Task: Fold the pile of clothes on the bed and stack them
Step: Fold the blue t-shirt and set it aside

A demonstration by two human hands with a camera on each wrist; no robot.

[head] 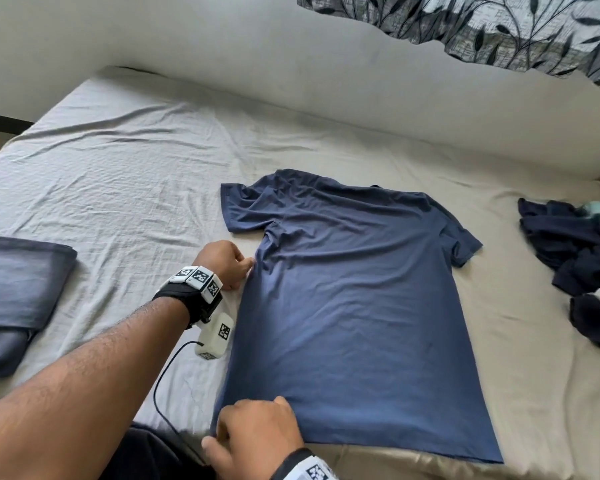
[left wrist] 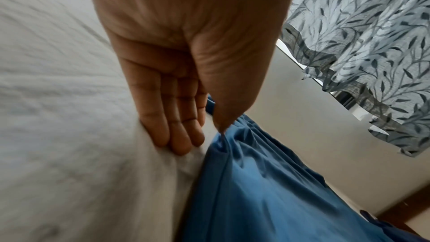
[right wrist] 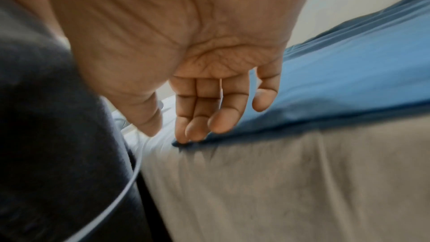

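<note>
I have one navy T-shirt (head: 354, 306) spread flat in the lower middle of the head view, collar toward the top of the frame, hem along the near edge of the bed (head: 136, 161). My left hand (head: 222, 263) sits at the shirt's left side seam below the sleeve; in the left wrist view the thumb (left wrist: 223, 117) pinches a small pucker of blue cloth, though the finger it pinches against is hidden, while the other fingers (left wrist: 172, 132) lie straight on the grey sheet. My right hand (head: 257, 434) is at the lower left hem corner, fingers loosely extended with the tips (right wrist: 190, 133) touching the corner, thumb apart, nothing gripped as far as I can see.

As I judge it, the work is early. One folded dark garment (head: 18, 289) lies at the left edge of the frame, so the stack looks begun. This shirt is laid out but not folded. At the right edge a heap of dark unfolded clothes (head: 575, 258) waits, with some lighter cloth in it; I cannot count the pieces
</note>
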